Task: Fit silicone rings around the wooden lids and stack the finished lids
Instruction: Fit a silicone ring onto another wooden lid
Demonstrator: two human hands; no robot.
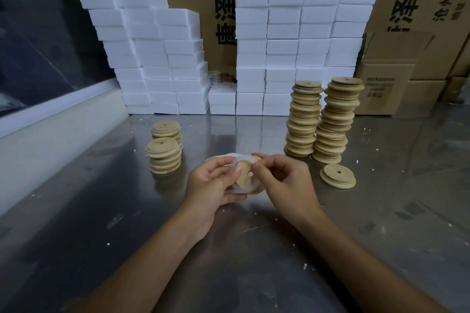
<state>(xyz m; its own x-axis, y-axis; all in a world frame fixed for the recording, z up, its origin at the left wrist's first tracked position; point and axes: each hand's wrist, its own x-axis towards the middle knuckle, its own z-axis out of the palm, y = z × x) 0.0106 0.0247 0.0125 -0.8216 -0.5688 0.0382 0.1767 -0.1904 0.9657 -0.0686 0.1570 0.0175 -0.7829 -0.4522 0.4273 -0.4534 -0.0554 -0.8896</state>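
My left hand (211,185) and my right hand (284,180) both grip one round wooden lid (248,176) with a small centre hole, held tilted above the steel table (101,223). A translucent white silicone ring (241,189) wraps part of the lid's edge, and my fingers pinch it at the top. More white rings (221,159) lie on the table just behind my hands, partly hidden. Two short stacks of lids (164,155) stand at the left. Two tall stacks of lids (321,119) stand at the right, with a single lid (337,176) lying in front of them.
White foam blocks (279,40) are piled in tall stacks along the back of the table. Cardboard boxes (386,84) stand behind and to the right. A pale ledge (50,119) runs along the left edge. Small white crumbs dot the table.
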